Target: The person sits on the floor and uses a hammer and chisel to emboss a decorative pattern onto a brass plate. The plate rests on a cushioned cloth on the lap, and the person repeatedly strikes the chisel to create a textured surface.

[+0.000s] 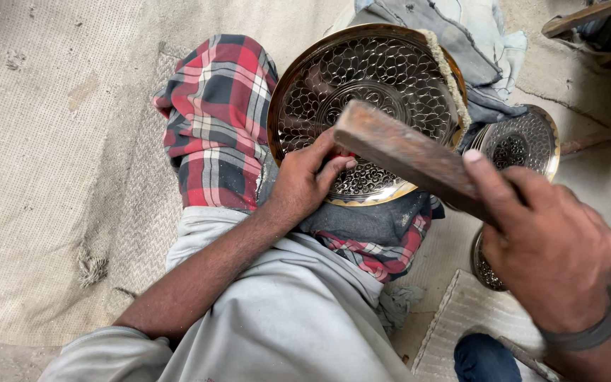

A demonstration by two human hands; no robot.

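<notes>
While the round brass tray [369, 106] leans tilted near the top centre of the frame, nothing lies in its shallow bowl; its inner face is covered with a pierced or chased pattern of small petal shapes around a central ring, and its rim shines gold. It rests against a knee wrapped in red, grey and white checked cloth [217, 120], with a frayed strip of pale rope [447, 78] hugging its right edge. The left hand [305, 180] presses on the tray's lower rim, fingers curled inward as if pinching something small; what they pinch is hidden behind the knuckles. The right hand [549, 247], at the lower right, is clenched around the handle of a wooden mallet [408, 152], whose worn, dark, blocky head hangs over the tray's lower right part; whether it touches the metal cannot be told. A second patterned tray [521, 141] stands just beyond at the right, and a third one [486, 269] is mostly covered by the right hand. Crumpled grey-blue cloth [461, 35] lies at the top, coarse woven matting [51, 155] covers the left side, and pale grey trousers [298, 318] fill the bottom centre.
</notes>
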